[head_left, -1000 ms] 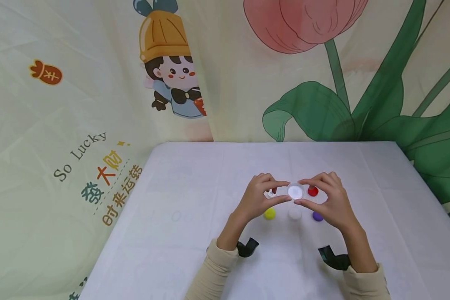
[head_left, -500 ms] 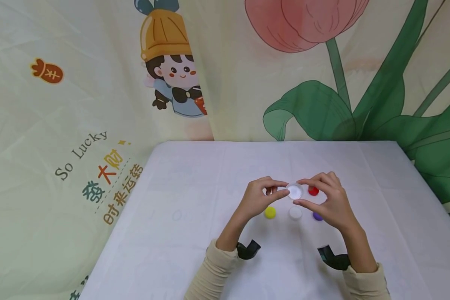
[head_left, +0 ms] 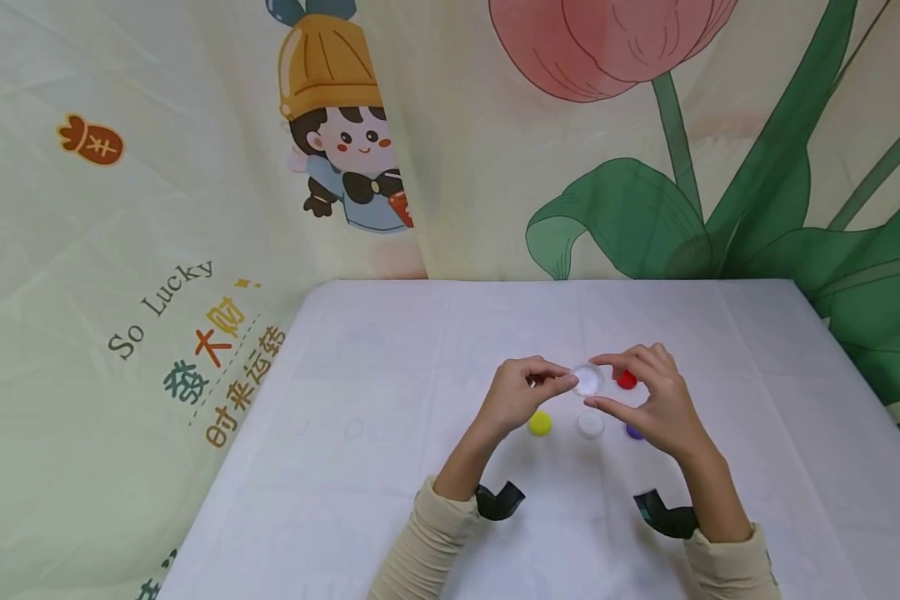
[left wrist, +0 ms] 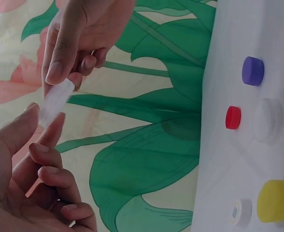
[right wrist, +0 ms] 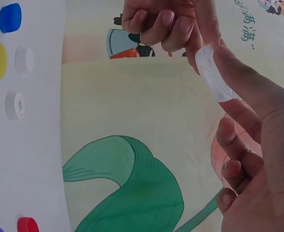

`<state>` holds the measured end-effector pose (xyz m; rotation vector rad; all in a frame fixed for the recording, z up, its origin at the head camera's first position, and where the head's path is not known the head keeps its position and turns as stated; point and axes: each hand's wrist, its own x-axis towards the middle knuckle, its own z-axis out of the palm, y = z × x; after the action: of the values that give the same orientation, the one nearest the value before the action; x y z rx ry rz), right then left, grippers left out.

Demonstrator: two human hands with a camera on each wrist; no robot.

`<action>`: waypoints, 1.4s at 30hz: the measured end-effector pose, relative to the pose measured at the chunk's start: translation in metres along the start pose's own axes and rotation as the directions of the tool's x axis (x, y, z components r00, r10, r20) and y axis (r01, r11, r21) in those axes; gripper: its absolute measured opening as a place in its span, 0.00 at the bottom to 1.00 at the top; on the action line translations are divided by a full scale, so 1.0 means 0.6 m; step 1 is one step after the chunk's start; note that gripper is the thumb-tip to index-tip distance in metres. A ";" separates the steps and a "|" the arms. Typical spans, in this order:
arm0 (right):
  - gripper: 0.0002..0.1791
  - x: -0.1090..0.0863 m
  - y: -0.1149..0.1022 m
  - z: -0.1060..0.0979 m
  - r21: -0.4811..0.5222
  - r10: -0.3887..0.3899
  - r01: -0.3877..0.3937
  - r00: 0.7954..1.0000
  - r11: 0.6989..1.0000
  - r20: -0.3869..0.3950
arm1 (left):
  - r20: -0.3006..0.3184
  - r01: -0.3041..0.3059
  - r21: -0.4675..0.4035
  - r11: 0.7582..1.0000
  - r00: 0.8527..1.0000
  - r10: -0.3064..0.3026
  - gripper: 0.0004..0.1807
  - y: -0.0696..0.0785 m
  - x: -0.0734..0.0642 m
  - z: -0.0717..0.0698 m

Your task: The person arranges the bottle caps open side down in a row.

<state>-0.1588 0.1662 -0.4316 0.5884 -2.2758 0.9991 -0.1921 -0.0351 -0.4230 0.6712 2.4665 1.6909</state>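
Observation:
A whitish, translucent cap with a ridged side (head_left: 587,381) is held up in the air between both hands. My left hand (head_left: 523,394) pinches its left edge with thumb and forefinger. The thumb and forefinger of my right hand (head_left: 648,400) span its right side, at the top and bottom of the rim. Both wrist views show this cap edge-on, the left one with the ridges (left wrist: 56,102) between the two hands. Below on the table lie a yellow cap (head_left: 540,423), a white cap (head_left: 590,426), a purple cap (head_left: 634,432) and a red cap (head_left: 627,379).
A small white cap with a mark (right wrist: 16,105) and a blue cap (right wrist: 10,18) show in the right wrist view. A white cloth covers the table (head_left: 390,500). Behind its far edge hangs a printed curtain (head_left: 465,167).
My left thumb has come up from the held cap's lower rim, so the left fingers now pinch its left edge. The cap has shifted slightly left; my right hand has barely moved.

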 end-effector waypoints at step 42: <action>0.21 -0.012 0.022 0.001 0.118 0.150 -0.154 0.988 0.981 0.041 | -0.004 -0.458 0.333 0.824 0.873 0.487 0.22 -0.021 0.008 0.005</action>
<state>-0.1617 0.1749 -0.4434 0.4888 -2.3280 1.2169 -0.1996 -0.0345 -0.4345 1.3794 2.8469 1.4653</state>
